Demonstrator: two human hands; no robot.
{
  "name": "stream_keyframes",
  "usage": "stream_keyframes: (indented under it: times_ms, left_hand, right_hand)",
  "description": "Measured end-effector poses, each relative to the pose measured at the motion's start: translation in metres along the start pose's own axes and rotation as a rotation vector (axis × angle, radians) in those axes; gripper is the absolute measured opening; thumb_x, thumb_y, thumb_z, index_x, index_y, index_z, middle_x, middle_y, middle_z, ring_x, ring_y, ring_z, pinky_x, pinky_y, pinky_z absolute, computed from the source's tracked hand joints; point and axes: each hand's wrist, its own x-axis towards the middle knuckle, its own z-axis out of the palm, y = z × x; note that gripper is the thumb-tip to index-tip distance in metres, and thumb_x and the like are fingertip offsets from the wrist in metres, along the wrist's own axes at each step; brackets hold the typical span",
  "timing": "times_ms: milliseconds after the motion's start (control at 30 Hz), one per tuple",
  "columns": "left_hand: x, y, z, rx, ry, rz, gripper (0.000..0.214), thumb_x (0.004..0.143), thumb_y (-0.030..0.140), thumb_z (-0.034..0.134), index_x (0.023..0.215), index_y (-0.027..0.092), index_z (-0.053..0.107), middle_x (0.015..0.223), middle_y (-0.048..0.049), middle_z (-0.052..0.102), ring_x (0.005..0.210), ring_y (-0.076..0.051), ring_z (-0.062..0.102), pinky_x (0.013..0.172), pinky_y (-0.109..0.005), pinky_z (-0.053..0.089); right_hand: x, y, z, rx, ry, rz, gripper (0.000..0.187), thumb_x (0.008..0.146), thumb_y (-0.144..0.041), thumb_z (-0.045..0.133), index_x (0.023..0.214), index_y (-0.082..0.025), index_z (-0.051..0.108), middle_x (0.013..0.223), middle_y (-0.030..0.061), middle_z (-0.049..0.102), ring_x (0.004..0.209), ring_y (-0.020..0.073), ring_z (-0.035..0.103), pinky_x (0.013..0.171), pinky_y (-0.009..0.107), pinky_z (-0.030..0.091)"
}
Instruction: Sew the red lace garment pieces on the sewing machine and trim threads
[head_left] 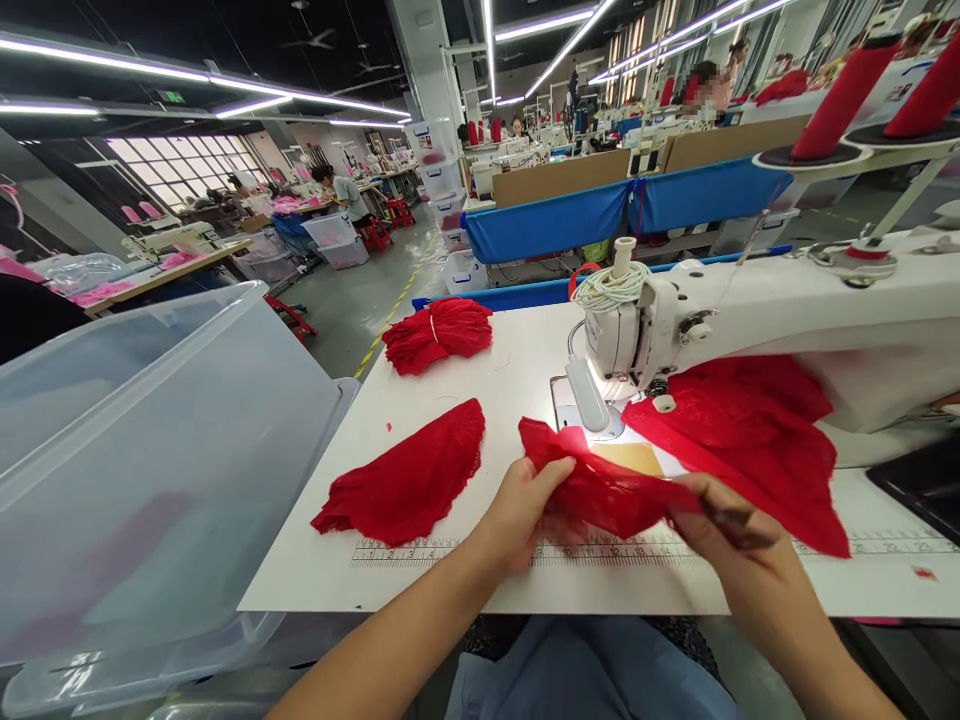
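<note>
Both hands stretch a red lace fabric piece [619,495] between them above the front of the sewing table. My left hand [525,510] pinches its left part, thumb on top. The right end is gripped by my right hand [739,540], where a dark, slim object, too blurred to name, also shows along the fingers. Just beyond is the white sewing machine [750,300], its lit needle area partly behind the fabric. More red fabric [750,430] lies under the machine arm. Left of my hands rests a flat red lace piece [412,475].
A tied red fabric bundle [439,333] lies at the table's back left. A printed ruler [405,553] runs along the front of the white table [300,590]. Large clear plastic bins [172,420] stand at left. Red thread cones [844,100] sit above the machine; people work farther back.
</note>
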Motion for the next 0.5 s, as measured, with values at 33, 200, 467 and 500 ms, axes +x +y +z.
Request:
stream_keyframes:
  times_ms: [33,200,467,500]
  left_hand:
    - [-0.007,0.002,0.0,0.117,-0.018,0.017,0.048,0.078,0.06,0.058,0.065,0.014,0.058,0.052,-0.0028,0.058,0.043,-0.012,0.051,0.041,-0.023,0.041]
    - [-0.026,0.004,-0.004,0.639,0.144,0.519,0.034,0.074,0.048,0.071,0.071,0.018,0.054,0.077,-0.0019,0.058,0.075,-0.016,0.055,0.072,-0.028,0.045]
    - [-0.023,0.023,0.004,0.442,-0.418,0.116,0.046,0.071,0.055,0.073,0.094,0.015,0.068,0.083,-0.0029,0.063,0.074,-0.017,0.057,0.069,-0.027,0.043]
    - [-0.021,0.024,0.005,0.433,-0.455,0.048,0.041,0.071,0.053,0.074,0.081,0.013,0.069,0.071,-0.0009,0.06,0.067,-0.014,0.054,0.064,-0.025,0.041]
  right_hand:
    - [0.0,-0.004,0.001,0.147,0.014,0.185,0.023,0.075,-0.043,0.07,0.073,-0.021,0.064,0.067,0.0006,0.057,0.055,0.012,0.051,0.047,0.022,0.044]
    - [0.005,-0.014,0.009,0.548,0.04,0.763,0.056,0.044,-0.05,0.09,0.061,-0.019,0.046,0.046,-0.0126,0.026,0.041,0.0005,0.014,0.035,0.015,0.015]
    - [0.003,-0.016,0.008,0.566,-0.186,0.854,0.044,0.046,-0.044,0.091,0.065,-0.015,0.063,0.046,-0.0051,0.049,0.039,0.0041,0.036,0.038,0.018,0.033]
    - [0.006,-0.016,0.006,0.565,-0.157,0.798,0.042,0.046,-0.042,0.091,0.064,-0.015,0.064,0.048,-0.0035,0.051,0.041,0.0055,0.04,0.039,0.019,0.037]
